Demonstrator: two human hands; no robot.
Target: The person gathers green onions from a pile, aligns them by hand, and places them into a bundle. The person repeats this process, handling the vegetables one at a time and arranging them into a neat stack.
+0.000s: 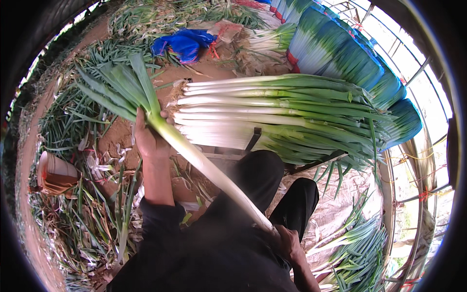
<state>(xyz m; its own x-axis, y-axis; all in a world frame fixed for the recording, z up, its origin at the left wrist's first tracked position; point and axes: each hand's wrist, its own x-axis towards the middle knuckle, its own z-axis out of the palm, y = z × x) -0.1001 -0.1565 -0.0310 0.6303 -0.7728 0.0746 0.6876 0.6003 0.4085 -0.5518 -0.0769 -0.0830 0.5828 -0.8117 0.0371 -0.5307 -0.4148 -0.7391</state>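
Observation:
One large green onion [197, 160] slants across my lap, its green leaves at the upper left and its white end at the lower right. My left hand [151, 135] is wrapped around it where the leaves fan out. Around the white lower end, my right hand [286, 239] is closed; the root end is hidden by it. In front of my knees lies a thick row of green onions [255, 109], roots to the left and leaves to the right, on a dark metal frame [254, 138].
Left of me lie heaps of leaf scraps [95, 226] and stacked cups [58, 168]. A blue mesh bag [186, 43] lies on the soil beyond. Filled blue mesh bags [335, 47] stand at the upper right. Loose green onions [350, 248] lie at the lower right.

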